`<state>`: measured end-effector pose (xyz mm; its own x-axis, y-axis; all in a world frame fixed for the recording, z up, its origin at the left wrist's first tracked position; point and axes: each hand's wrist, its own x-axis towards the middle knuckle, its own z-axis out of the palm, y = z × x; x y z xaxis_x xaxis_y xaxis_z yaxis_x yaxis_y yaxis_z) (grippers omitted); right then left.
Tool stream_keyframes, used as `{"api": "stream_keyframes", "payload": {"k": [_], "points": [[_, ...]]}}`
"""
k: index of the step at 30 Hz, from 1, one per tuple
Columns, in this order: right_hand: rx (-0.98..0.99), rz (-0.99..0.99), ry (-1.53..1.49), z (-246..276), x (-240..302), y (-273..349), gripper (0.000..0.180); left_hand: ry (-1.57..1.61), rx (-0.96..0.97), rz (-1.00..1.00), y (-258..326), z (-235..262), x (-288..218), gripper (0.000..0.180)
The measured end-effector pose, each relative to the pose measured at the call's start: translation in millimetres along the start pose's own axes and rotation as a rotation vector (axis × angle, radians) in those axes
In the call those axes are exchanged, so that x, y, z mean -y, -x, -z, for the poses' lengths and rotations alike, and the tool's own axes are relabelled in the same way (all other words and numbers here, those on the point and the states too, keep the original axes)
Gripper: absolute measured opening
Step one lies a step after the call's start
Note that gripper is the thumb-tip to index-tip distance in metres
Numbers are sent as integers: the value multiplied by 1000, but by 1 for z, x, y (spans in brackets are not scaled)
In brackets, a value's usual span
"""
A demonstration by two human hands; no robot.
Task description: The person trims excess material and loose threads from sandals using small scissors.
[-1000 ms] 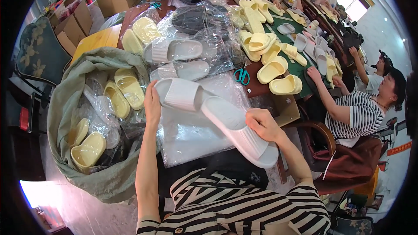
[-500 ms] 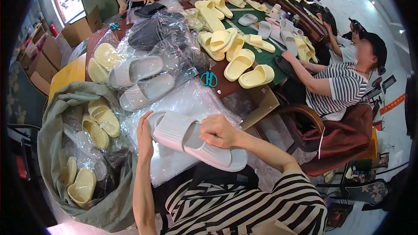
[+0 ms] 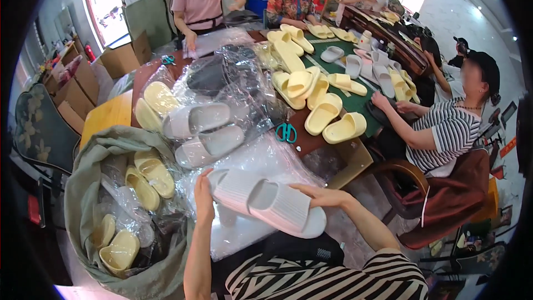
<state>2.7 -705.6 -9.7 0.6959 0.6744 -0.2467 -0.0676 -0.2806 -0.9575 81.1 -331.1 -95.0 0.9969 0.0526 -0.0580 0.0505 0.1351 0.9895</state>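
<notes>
A pair of light grey slide slippers [image 3: 277, 206], nested one into the other, is held over a stack of clear plastic bags [image 3: 226, 240]. At their left end, my left hand [image 3: 204, 195] is closed round the toe of one slipper. My right hand [image 3: 321, 195] has its fingers stretched along the far side of the other slipper and seems to grip its edge; the thumb is hidden. Just beyond lies another grey pair in clear plastic [image 3: 210, 147]. Teal-handled scissors [image 3: 286, 133] rest to the right of the bags.
At my left stands a green cloth sack [image 3: 83, 189] with bagged yellow and grey slippers inside. Bagged dark slippers [image 3: 211, 78] and loose yellow slippers [image 3: 323, 114] cover the table. A cardboard box [image 3: 351, 168] is at its right edge. Several co-workers sit or stand around.
My right hand has come out of the slipper's opening, going from a fist to stretched fingers on its far side. The view has tilted up. A co-worker across now handles a clear bag.
</notes>
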Motion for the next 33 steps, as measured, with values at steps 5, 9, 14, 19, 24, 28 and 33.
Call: {"api": "stream_keyframes", "payload": {"k": [5,9,14,19,24,28,33], "points": [[-297,-137,-552,7,-31,32,68,111,-22,199,37,-38,-54,50],[-821,256,-787,45,-50,18,58,-438,144,-104,63,-12,-4,30],[-1371,204,-517,135,-75,-31,62,-917,193,-389,98,-12,-6,31],[-1483,253,-425,270,-127,-18,72,-1114,243,-397,116,-25,4,39],[-1260,346,-609,277,-126,-49,69,-1294,219,-373,138,-19,26,51],[-1814,-108,-75,207,-106,-85,49,-1317,215,-332,146,-17,33,52],[-1021,307,330,40,-24,-131,45,-1343,251,-294,148,-10,37,55]]}}
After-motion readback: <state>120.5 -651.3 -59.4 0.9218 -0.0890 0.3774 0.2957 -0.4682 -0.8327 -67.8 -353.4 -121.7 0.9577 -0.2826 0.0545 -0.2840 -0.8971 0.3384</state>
